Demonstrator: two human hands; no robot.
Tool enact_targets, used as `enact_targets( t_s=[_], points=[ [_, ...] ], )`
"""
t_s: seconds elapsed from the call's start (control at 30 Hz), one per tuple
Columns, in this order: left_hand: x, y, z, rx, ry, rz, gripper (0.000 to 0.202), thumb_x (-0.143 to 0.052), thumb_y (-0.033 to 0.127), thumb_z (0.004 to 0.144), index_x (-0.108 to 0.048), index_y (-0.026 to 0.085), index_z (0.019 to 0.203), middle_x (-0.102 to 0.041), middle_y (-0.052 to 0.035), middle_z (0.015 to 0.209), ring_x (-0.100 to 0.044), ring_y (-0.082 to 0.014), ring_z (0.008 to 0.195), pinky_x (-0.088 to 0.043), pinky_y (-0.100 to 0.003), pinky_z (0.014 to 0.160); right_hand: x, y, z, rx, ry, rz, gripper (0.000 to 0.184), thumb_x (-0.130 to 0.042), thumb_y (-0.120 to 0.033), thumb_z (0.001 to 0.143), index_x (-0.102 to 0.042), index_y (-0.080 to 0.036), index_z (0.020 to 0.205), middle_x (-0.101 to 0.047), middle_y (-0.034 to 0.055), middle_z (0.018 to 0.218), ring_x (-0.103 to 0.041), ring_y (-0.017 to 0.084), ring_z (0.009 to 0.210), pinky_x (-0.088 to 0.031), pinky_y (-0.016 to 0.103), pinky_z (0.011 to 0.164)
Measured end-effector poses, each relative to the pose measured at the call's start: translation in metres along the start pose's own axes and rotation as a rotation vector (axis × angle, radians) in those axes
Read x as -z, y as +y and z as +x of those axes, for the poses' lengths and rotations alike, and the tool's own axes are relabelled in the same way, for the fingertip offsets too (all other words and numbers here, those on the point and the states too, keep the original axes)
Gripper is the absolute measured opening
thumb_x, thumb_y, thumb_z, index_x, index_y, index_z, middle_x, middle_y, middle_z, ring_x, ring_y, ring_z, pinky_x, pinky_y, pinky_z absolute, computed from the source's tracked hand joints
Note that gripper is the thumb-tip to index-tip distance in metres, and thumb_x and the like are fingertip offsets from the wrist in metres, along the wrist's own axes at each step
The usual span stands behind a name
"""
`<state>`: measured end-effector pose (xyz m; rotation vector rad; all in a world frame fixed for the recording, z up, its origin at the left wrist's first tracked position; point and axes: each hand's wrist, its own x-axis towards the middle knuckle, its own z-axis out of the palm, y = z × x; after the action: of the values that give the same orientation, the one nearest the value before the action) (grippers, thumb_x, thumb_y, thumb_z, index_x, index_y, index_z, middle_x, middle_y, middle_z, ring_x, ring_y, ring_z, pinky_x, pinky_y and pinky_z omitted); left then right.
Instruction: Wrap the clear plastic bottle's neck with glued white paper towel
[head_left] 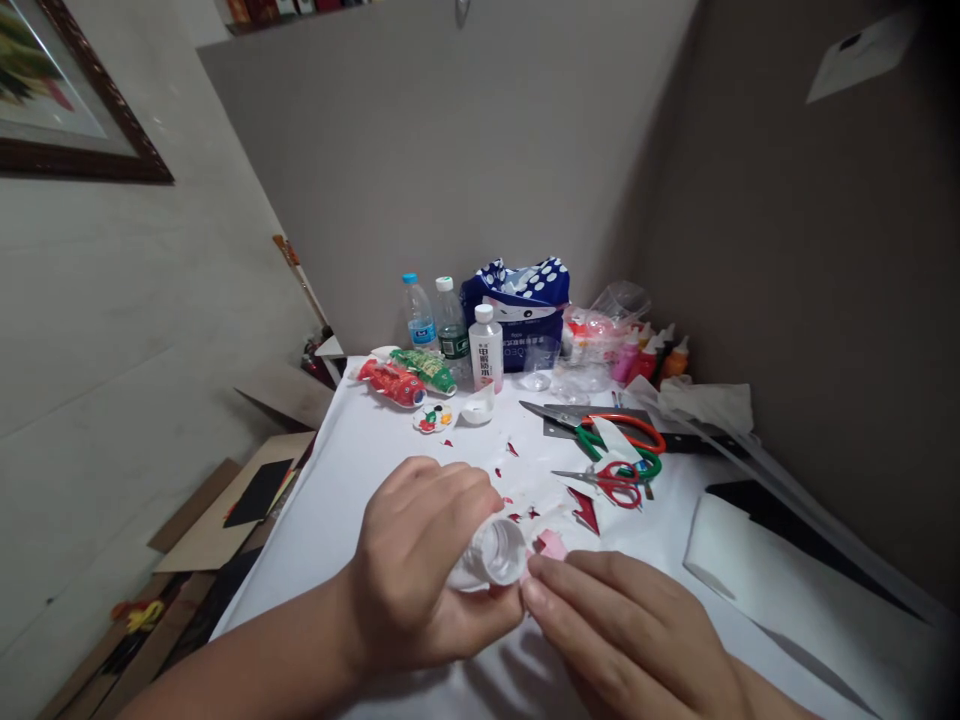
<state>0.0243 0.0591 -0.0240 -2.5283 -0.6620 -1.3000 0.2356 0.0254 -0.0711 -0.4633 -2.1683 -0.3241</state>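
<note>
My left hand is wrapped round a clear plastic bottle lying on its side, its open mouth toward the right. My right hand has its fingers pressed together at the bottle's mouth, pinching a small pink piece. Both hands hover low over the white table cover, near its front edge.
Red-handled scissors and orange and green ones lie behind the hands, among red paper scraps. Further back stand three bottles, a blue dotted bag, paint bottles, two painted bottle fish and a palette.
</note>
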Motion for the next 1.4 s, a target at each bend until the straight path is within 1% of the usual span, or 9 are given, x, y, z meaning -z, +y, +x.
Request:
enact_targets(
  t_s=[0.17, 0.43, 0.63, 0.77, 0.9, 1.0, 1.13, 1.27, 1.4],
  points=[
    [-0.001, 0.005, 0.0, -0.012, -0.01, -0.019, 0.032, -0.066, 0.018, 0.068, -0.056, 0.012, 0.098, -0.069, -0.0115, 0.081, -0.066, -0.0238, 0.077, -0.048, -0.036, 0.065, 0.001, 0.002, 0.006, 0.026, 0.07, -0.02, 0.025, -0.049, -0.009, 0.094, -0.068, -0.006, 0.11, -0.077, 0.0101, 0.102, -0.069, 0.023, 0.096, -0.058, 0.033, 0.079],
    [0.0, 0.007, -0.002, -0.026, -0.008, -0.05, 0.033, -0.065, 0.016, 0.065, -0.056, 0.01, 0.096, -0.066, -0.0117, 0.077, -0.063, -0.023, 0.074, -0.046, -0.036, 0.064, 0.001, 0.001, 0.008, 0.019, 0.113, -0.013, 0.024, -0.049, -0.009, 0.094, -0.071, -0.009, 0.103, -0.078, 0.0071, 0.094, -0.07, 0.021, 0.094, -0.06, 0.031, 0.078],
    [-0.001, 0.009, -0.002, -0.05, -0.024, -0.07, 0.031, -0.064, 0.02, 0.069, -0.056, 0.01, 0.096, -0.066, -0.012, 0.078, -0.064, -0.023, 0.072, -0.045, -0.036, 0.063, 0.009, 0.0, 0.006, 0.035, 0.001, -0.014, 0.027, -0.047, -0.011, 0.096, -0.071, -0.012, 0.108, -0.078, 0.0066, 0.095, -0.07, 0.018, 0.099, -0.058, 0.029, 0.089],
    [-0.002, 0.009, -0.003, -0.046, -0.051, -0.073, 0.026, -0.063, 0.021, 0.07, -0.057, 0.01, 0.093, -0.066, -0.0112, 0.077, -0.065, -0.0235, 0.072, -0.045, -0.035, 0.064, 0.013, -0.002, 0.006, -0.002, -0.019, -0.005, 0.03, -0.043, -0.015, 0.1, -0.071, -0.012, 0.109, -0.078, 0.0067, 0.094, -0.071, 0.019, 0.097, -0.059, 0.029, 0.087],
    [-0.006, 0.008, -0.006, -0.049, -0.071, -0.067, 0.023, -0.061, 0.022, 0.071, -0.058, 0.012, 0.091, -0.067, -0.0109, 0.078, -0.065, -0.0235, 0.071, -0.044, -0.036, 0.063, 0.02, -0.004, 0.011, -0.052, -0.08, 0.043, 0.03, -0.042, -0.017, 0.101, -0.071, -0.012, 0.108, -0.078, 0.0081, 0.095, -0.071, 0.02, 0.097, -0.059, 0.029, 0.087],
    [-0.01, 0.009, -0.007, -0.055, -0.108, -0.046, 0.02, -0.059, 0.022, 0.072, -0.058, 0.012, 0.089, -0.068, -0.0114, 0.079, -0.065, -0.0234, 0.071, -0.043, -0.036, 0.063, 0.022, -0.004, 0.014, -0.074, -0.086, 0.09, 0.029, -0.043, -0.018, 0.1, -0.07, -0.011, 0.108, -0.078, 0.0093, 0.093, -0.071, 0.02, 0.095, -0.06, 0.029, 0.083],
    [-0.014, 0.011, -0.007, -0.063, -0.138, -0.031, 0.016, -0.056, 0.021, 0.073, -0.058, 0.013, 0.086, -0.067, -0.0093, 0.074, -0.064, -0.0216, 0.068, -0.041, -0.035, 0.061, 0.015, -0.002, 0.014, -0.073, -0.033, 0.12, 0.03, -0.041, -0.018, 0.1, -0.068, -0.008, 0.105, -0.077, 0.0116, 0.086, -0.071, 0.021, 0.083, -0.06, 0.031, 0.071],
    [-0.016, 0.01, -0.006, -0.06, -0.193, -0.05, 0.014, -0.056, 0.023, 0.071, -0.058, 0.015, 0.083, -0.063, -0.0064, 0.068, -0.059, -0.0192, 0.062, -0.036, -0.034, 0.059, 0.006, -0.003, 0.013, -0.056, 0.011, 0.125, 0.034, -0.033, -0.016, 0.102, -0.066, -0.006, 0.101, -0.074, 0.0114, 0.077, -0.067, 0.02, 0.069, -0.056, 0.032, 0.059],
    [-0.015, 0.009, -0.005, -0.067, -0.241, -0.09, 0.012, -0.055, 0.021, 0.066, -0.055, 0.017, 0.078, -0.058, -0.0025, 0.063, -0.051, -0.0163, 0.056, -0.028, -0.033, 0.055, -0.001, -0.005, 0.012, -0.032, 0.03, 0.116, 0.032, -0.033, -0.013, 0.1, -0.063, -0.005, 0.1, -0.071, 0.0106, 0.07, -0.062, 0.019, 0.062, -0.05, 0.031, 0.052]
  ],
)
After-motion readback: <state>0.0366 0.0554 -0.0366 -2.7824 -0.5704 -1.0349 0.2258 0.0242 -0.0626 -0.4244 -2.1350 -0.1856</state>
